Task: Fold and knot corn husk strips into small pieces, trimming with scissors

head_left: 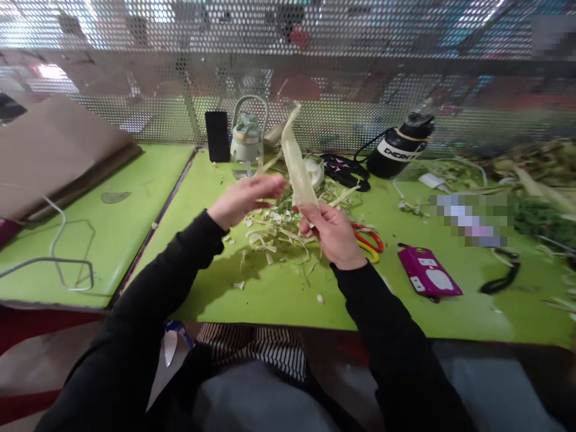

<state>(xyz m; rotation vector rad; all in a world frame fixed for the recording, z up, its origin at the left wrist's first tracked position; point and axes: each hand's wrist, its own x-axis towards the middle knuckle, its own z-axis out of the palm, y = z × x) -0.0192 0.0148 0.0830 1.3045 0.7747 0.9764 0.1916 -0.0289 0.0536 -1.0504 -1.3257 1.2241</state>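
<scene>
My right hand (333, 234) pinches the lower end of a long, pale corn husk (297, 165) between thumb and fingers. The husk stands up from the hand and narrows to a curled tip. To its left, my left hand (249, 198) is raised with its fingers stretched out, apart from the husk and holding nothing. Beneath both hands lies a loose heap of shredded husk strips (274, 234) and small white bits. Red and yellow loops (371, 240), which look like scissor handles, show just behind my right hand; the rest of them is hidden.
A green-lidded bottle (246, 141) and a black phone (217, 137) stand along the perforated metal screen (157, 102). Further right are a black bottle (398, 147), a magenta case (428, 273) and a pile of husks (549, 162). Brown cardboard (58, 150) lies at left.
</scene>
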